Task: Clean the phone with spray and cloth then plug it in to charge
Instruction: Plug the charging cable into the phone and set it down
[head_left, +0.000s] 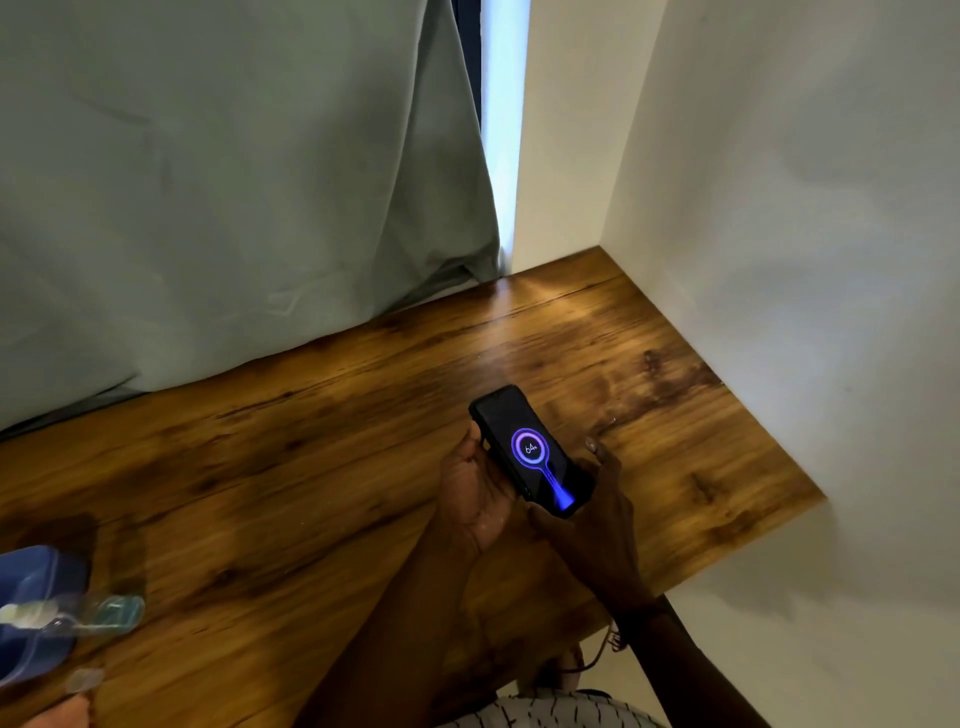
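Black phone (530, 449), screen up, long axis diagonal, top end far-left.

Phone (530, 449): black case, dark screen; violet-blue ring with pale digits inside, bright blue beam running from ring to near end.
Table (311, 467): warm brown wood grain, darker streaks and knots, amber sheen at far right.
Curtain (234, 182), far left: plain muted grey-green.
Wall (805, 208), right: plain white.
Container (36, 577), near left: blue.
Bottle (104, 616) lying against it: clear, teal-tinted, whitish end.
Fabric (561, 709), near edge: white with short dark dashes.
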